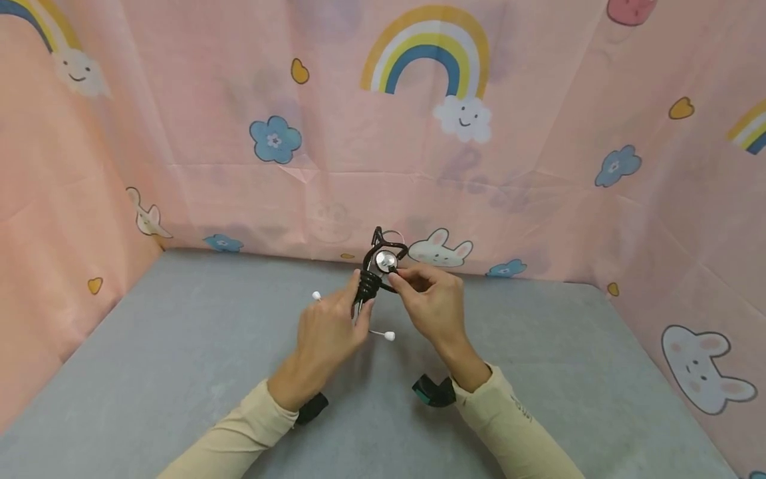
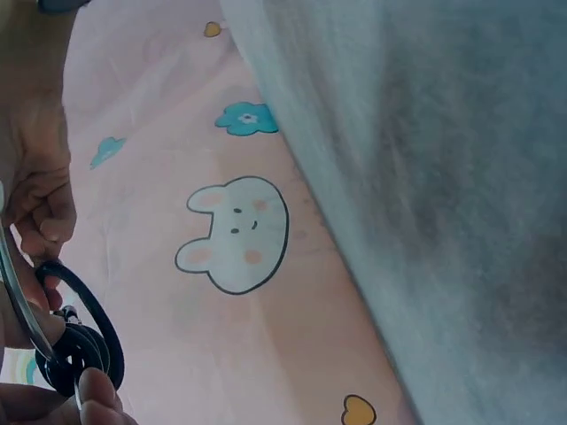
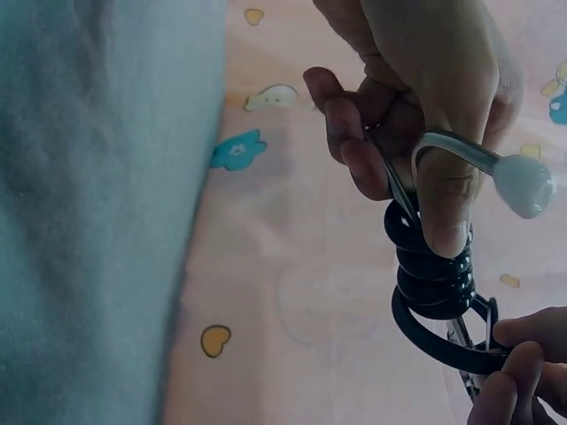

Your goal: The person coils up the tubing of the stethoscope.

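Observation:
A stethoscope with black tubing [image 1: 368, 285] wound in several tight turns around its metal ear tubes is held up over the table. My left hand [image 1: 328, 336] grips it at the ear tubes, its thumb against the coil [image 3: 430, 270]. White ear tips [image 1: 389, 336] stick out on both sides of that hand. With thumb and fingertips, my right hand [image 1: 435, 303] pinches the tubing right by the round silver chest piece [image 1: 386, 261]. A loop of tubing [image 2: 99, 305] bows out beside the coil. In the right wrist view, one ear tip [image 3: 524, 186] shows large near the left hand.
The grey tabletop [image 1: 209, 359] spreads under both hands. Pink printed cloth [image 1: 335, 193] hangs behind it and along both sides, close to the table's back edge. Dark wrist-worn devices [image 1: 433, 391] show beneath both sleeves.

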`<state>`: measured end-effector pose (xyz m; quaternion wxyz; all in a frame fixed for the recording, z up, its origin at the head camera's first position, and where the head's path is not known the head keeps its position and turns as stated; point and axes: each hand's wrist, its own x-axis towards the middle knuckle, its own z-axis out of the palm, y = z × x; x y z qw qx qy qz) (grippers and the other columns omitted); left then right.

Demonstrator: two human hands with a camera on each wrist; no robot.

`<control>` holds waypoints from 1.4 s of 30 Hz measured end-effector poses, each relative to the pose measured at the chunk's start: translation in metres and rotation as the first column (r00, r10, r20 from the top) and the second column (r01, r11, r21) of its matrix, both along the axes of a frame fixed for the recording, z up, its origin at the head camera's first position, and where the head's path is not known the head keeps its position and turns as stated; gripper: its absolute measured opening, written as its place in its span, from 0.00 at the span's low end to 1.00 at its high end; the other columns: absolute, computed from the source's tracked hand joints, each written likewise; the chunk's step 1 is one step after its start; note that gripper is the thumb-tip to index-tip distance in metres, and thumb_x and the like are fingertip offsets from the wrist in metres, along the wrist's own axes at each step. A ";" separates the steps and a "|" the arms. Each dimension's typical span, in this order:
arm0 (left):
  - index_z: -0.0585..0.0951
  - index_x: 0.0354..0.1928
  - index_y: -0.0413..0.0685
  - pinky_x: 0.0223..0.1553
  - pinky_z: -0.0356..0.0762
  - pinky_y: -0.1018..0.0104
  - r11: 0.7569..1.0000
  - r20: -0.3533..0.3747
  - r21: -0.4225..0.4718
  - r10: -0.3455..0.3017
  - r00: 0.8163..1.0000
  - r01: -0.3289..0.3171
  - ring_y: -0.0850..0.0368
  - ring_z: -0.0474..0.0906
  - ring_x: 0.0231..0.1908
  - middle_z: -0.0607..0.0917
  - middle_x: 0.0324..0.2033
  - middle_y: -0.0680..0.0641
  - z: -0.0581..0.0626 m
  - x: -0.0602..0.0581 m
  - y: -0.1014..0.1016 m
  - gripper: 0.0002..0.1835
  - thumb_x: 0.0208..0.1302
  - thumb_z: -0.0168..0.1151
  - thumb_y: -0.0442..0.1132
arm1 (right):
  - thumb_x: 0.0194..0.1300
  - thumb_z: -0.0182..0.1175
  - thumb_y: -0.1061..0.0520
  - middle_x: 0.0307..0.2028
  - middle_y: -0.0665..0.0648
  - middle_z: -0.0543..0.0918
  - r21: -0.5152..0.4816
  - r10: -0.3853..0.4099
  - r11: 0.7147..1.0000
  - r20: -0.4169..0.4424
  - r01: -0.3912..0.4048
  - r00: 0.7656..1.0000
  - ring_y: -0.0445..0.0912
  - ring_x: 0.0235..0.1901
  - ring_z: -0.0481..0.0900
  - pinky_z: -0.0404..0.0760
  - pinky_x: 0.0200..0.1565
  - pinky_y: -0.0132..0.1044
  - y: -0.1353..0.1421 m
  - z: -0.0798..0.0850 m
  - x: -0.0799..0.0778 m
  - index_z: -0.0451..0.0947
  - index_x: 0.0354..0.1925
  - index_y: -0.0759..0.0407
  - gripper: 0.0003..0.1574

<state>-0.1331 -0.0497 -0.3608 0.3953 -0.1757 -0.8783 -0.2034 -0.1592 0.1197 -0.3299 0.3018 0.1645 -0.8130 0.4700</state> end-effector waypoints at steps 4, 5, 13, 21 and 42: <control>0.81 0.58 0.36 0.11 0.66 0.64 0.999 -0.065 -0.052 0.010 0.998 -0.014 0.56 0.74 0.13 0.84 0.20 0.48 -0.003 0.001 0.002 0.27 0.60 0.70 0.44 | 0.57 0.73 0.57 0.29 0.58 0.90 0.033 -0.046 0.998 0.007 0.046 0.999 0.47 0.25 0.87 0.82 0.27 0.31 0.001 0.002 0.000 0.89 0.32 0.62 0.08; 0.81 0.58 0.36 0.11 0.66 0.65 0.998 -0.077 -0.059 0.013 0.997 -0.017 0.56 0.74 0.14 0.84 0.20 0.48 -0.004 0.001 0.003 0.27 0.59 0.70 0.44 | 0.57 0.74 0.57 0.30 0.58 0.90 0.039 -0.055 0.998 0.010 0.055 0.998 0.47 0.25 0.87 0.82 0.28 0.31 0.002 0.002 0.000 0.89 0.32 0.62 0.08; 0.82 0.58 0.39 0.11 0.64 0.68 0.991 -0.132 -0.128 0.022 0.991 -0.039 0.59 0.70 0.14 0.81 0.19 0.51 -0.009 0.003 0.007 0.27 0.59 0.71 0.46 | 0.59 0.73 0.54 0.26 0.56 0.89 0.075 -0.133 0.989 0.046 0.129 0.990 0.44 0.23 0.86 0.81 0.25 0.35 0.004 0.004 -0.001 0.89 0.30 0.59 0.08; 0.82 0.59 0.42 0.13 0.68 0.67 0.977 -0.176 -0.210 0.007 0.984 -0.045 0.58 0.74 0.17 0.81 0.21 0.51 -0.014 0.004 0.010 0.27 0.60 0.70 0.47 | 0.56 0.75 0.48 0.25 0.55 0.90 -0.015 -0.141 0.989 0.131 0.144 0.981 0.40 0.16 0.82 0.74 0.16 0.32 0.005 0.003 -0.002 0.91 0.34 0.57 0.14; 0.83 0.59 0.52 0.24 0.76 0.62 0.991 -0.004 -0.132 -0.032 0.999 0.031 0.52 0.76 0.28 0.79 0.26 0.48 -0.002 -0.018 -0.020 0.27 0.56 0.75 0.40 | 0.59 0.72 0.51 0.40 0.52 0.90 0.250 -0.120 0.964 0.112 0.089 0.986 0.45 0.31 0.87 0.85 0.33 0.39 0.010 0.008 -0.005 0.87 0.49 0.51 0.19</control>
